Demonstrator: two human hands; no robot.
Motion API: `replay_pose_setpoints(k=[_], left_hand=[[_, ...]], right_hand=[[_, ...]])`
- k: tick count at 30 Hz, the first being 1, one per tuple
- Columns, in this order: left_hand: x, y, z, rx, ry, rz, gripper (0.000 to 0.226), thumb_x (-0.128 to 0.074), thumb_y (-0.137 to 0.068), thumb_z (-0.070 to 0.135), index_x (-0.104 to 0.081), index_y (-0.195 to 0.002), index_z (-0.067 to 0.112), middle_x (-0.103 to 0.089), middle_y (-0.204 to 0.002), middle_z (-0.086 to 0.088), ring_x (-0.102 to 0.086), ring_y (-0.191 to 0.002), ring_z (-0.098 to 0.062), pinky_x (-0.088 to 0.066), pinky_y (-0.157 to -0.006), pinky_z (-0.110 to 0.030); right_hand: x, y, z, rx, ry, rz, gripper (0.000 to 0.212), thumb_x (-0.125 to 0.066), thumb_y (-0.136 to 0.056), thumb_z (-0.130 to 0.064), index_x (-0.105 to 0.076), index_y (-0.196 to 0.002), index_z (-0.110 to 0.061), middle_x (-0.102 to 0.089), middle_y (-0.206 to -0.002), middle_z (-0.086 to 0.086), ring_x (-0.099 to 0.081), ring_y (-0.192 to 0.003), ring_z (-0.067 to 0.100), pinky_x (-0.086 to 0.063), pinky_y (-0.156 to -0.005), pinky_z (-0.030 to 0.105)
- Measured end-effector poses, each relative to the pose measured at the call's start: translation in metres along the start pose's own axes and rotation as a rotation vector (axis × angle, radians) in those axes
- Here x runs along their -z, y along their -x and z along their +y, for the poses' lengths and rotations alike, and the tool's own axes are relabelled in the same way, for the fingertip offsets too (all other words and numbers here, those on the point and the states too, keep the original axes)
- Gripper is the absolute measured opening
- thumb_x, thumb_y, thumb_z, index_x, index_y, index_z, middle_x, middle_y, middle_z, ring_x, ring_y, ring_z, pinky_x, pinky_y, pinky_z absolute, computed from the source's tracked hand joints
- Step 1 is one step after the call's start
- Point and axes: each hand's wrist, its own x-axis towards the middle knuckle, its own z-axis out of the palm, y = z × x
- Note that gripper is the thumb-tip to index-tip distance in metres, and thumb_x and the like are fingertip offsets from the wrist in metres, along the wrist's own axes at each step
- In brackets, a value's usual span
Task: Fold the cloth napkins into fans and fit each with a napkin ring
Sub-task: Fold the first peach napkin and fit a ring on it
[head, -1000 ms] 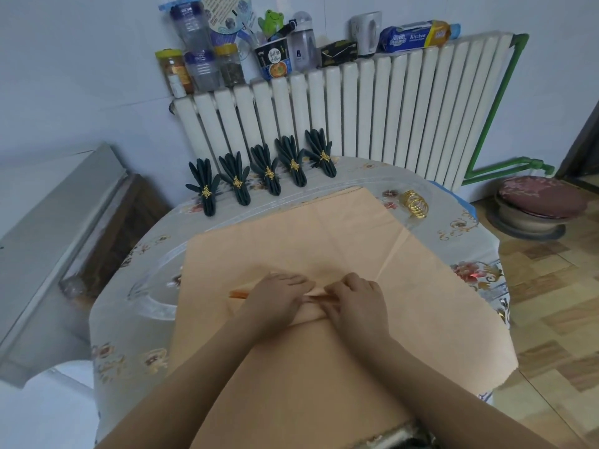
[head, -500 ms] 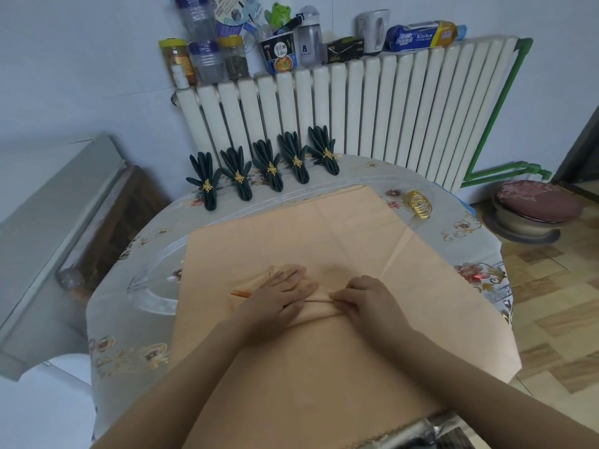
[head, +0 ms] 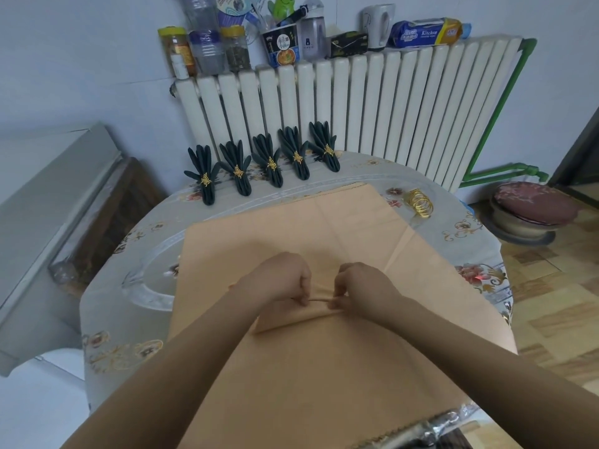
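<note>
A large peach cloth napkin [head: 324, 228] lies spread over the round table [head: 129, 306]. A narrow pleat [head: 291, 320] runs across its middle. My left hand [head: 278, 280] and my right hand [head: 359, 286] sit side by side on that pleat, fingers curled, each pinching the folded edge of the cloth. Several dark green fan-folded napkins [head: 269, 163], each wearing a gold ring, stand in a row at the table's far edge. A small heap of loose gold napkin rings [head: 419, 202] lies at the far right of the table.
A white radiator [head: 356, 108] stands behind the table, its top crowded with jars, bottles and a cup [head: 282, 48]. A grey cabinet [head: 42, 209] is at the left. A cushioned stool [head: 531, 210] sits on the floor at the right.
My left hand went from lying flat on the pleat to curled and pinching it. Both hands have shifted slightly away from me along the cloth, gathering a new fold.
</note>
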Motion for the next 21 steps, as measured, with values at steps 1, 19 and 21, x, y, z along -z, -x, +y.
replay_pose_setpoints(k=[1, 19, 21], left_hand=[[0.003, -0.002, 0.004, 0.008, -0.033, -0.024, 0.014, -0.081, -0.067, 0.018, -0.076, -0.08, 0.018, -0.072, -0.086, 0.002, -0.06, -0.077, -0.013, -0.035, -0.06, -0.021], [0.016, 0.004, 0.012, 0.044, -0.136, -0.194, 0.036, -0.074, -0.077, 0.031, -0.059, -0.108, 0.024, -0.059, -0.113, 0.0, -0.05, -0.093, -0.019, -0.036, -0.07, -0.027], [0.016, 0.008, 0.014, 0.035, -0.177, -0.161, 0.028, -0.072, -0.079, 0.032, -0.061, -0.101, 0.021, -0.062, -0.107, -0.002, -0.051, -0.089, -0.02, -0.035, -0.067, -0.028]], right_hand=[[0.002, -0.004, -0.002, -0.007, 0.011, -0.043, 0.027, -0.068, -0.082, -0.035, -0.068, -0.096, -0.012, -0.059, -0.105, 0.005, -0.055, -0.1, 0.022, -0.033, -0.069, 0.024], [0.0, -0.008, -0.005, -0.07, 0.058, -0.158, 0.037, -0.06, -0.088, -0.034, -0.06, -0.115, -0.009, -0.061, -0.116, 0.011, -0.056, -0.107, 0.028, -0.04, -0.077, 0.029], [-0.004, -0.004, -0.005, -0.073, 0.048, -0.133, 0.036, -0.059, -0.089, -0.035, -0.06, -0.115, -0.009, -0.061, -0.116, 0.012, -0.056, -0.108, 0.028, -0.041, -0.078, 0.029]])
